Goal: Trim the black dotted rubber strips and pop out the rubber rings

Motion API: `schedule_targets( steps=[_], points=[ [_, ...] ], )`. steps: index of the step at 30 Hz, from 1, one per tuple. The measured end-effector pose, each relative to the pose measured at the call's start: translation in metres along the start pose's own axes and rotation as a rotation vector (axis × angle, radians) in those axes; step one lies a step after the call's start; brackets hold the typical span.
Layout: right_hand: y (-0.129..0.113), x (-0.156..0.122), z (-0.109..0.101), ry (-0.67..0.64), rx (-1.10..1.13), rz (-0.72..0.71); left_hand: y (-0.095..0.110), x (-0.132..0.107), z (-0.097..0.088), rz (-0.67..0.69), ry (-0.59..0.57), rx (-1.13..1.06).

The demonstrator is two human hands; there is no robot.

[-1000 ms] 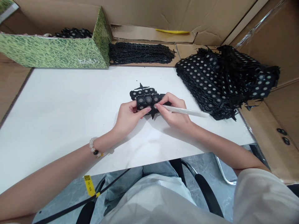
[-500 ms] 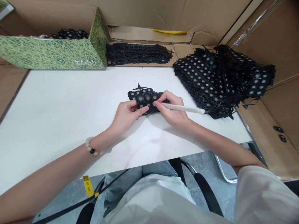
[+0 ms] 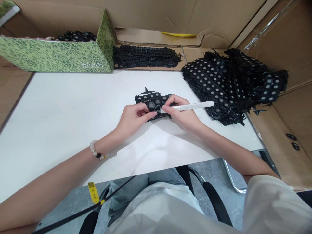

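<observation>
Black dotted sheet (image 3: 151, 104), between both hands, near the middle of the white surface (image 3: 73, 113); cannot tell whether raised or resting. Pinched between thumb and fingers of the left hand (image 3: 133, 117). Gripped pen-fashion in the right hand (image 3: 181, 113): a slim white tool (image 3: 198, 105), working end at the sheet, very tip too small to make out. Step in hand, by judgement: fine work with that tip along the sheet. Next, seems to call for a firm left pinch, light pressure, and left fingertips kept out of the tip's path.

Just beyond, more dotted black material (image 3: 146, 97), perhaps joined to the sheet, cannot tell. Then a star-shaped scrap (image 3: 146, 91), apart from the fingers, possibly a nuisance when turning the sheet. To the right, a big heap of dotted black sheets (image 3: 214, 86), likely limiting room past the tool's rear end. Farther back, a black mesh bundle (image 3: 146, 57) beside a green box (image 3: 58, 53) with black pieces (image 3: 78, 35) inside.
</observation>
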State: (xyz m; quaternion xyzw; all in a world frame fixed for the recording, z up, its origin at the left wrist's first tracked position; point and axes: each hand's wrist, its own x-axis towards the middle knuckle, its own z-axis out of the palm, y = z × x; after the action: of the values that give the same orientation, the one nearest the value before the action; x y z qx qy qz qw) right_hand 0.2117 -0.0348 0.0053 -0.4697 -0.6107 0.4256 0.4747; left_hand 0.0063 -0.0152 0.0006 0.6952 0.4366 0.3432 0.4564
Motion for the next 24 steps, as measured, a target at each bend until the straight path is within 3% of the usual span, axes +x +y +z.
schedule_targets(
  steps=[14, 24],
  points=[
    [-0.001, -0.0045, 0.0031, 0.034, 0.051, 0.015, -0.0007, -0.0004, 0.0002, 0.068, 0.005, 0.151],
    [-0.0014, -0.0047, 0.0035, 0.035, 0.093, 0.015, -0.0032, -0.0002, 0.002, 0.005, -0.067, 0.058]
  ],
)
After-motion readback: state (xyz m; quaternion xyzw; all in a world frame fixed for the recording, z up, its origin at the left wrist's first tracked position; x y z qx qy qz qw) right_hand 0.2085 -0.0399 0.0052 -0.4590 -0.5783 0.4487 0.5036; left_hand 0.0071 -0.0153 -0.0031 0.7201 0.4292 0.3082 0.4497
